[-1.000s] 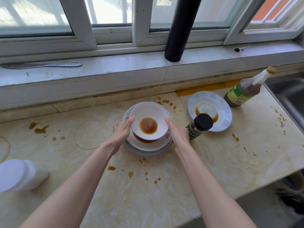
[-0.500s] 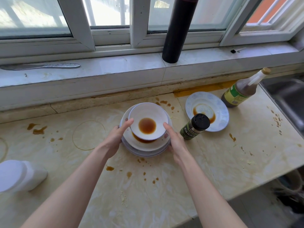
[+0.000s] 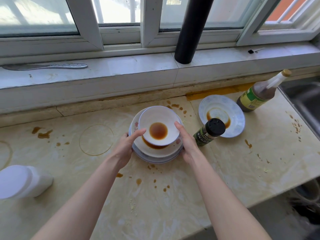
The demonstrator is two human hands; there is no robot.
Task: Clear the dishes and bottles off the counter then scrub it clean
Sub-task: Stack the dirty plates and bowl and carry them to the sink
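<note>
Marble-look counter (image 3: 173, 205): cream, streaked, spotted with brown sauce drips and faint ring marks.
White container (image 3: 22, 181): lying near the counter's 8 o'clock edge.
Left hand (image 3: 127, 148): clasping the 9 o'clock side of the dish stack, thumb over the rim of the top bowl.
Right hand (image 3: 187, 144): clasping the 3 o'clock side of the same stack.
Dish stack (image 3: 155, 153): at counter centre; top bowl (image 3: 158, 125) holds a brown puddle.
Spice jar (image 3: 208, 132): just at 3 o'clock of the stack, black cap, green label, writing too small to read.
Blue-patterned plate (image 3: 225, 108): behind the jar, sauce-stained.
Sauce bottle (image 3: 259, 94): at 2 o'clock, green and yellow label, unreadable.
Windowsill (image 3: 121, 66): metal knife (image 3: 45, 66) at 10 o'clock, black pipe (image 3: 188, 32) at 1 o'clock.
</note>
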